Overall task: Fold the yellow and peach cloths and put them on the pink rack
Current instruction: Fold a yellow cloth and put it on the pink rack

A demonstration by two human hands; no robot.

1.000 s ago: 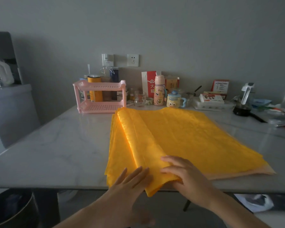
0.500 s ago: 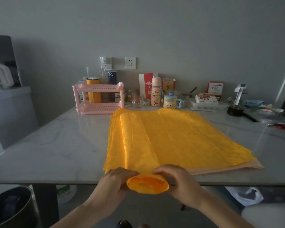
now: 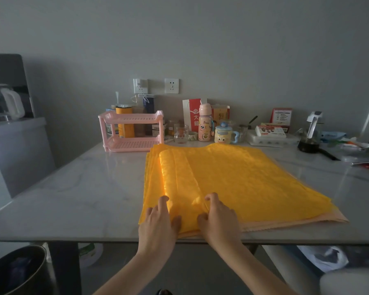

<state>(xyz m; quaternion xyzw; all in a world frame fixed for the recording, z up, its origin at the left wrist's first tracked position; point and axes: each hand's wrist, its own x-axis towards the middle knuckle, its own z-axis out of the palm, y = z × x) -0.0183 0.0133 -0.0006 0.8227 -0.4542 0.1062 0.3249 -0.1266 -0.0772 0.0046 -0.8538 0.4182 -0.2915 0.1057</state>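
Folding yellow cloth point(image 3: 232, 177): pressing with flat left fingers point(image 3: 163, 204), pinching with right fingers point(image 3: 211, 198). Next up, flip fold over evenly.

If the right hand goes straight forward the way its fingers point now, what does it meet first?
Ahead of the right hand lies only the yellow cloth it grips; past the cloth's far edge, probably the pink bottle, though depth is unclear.

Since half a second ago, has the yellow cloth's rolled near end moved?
Yes. The yellow cloth's near end, earlier lifted past the table's front edge, now lies flat just inside it.
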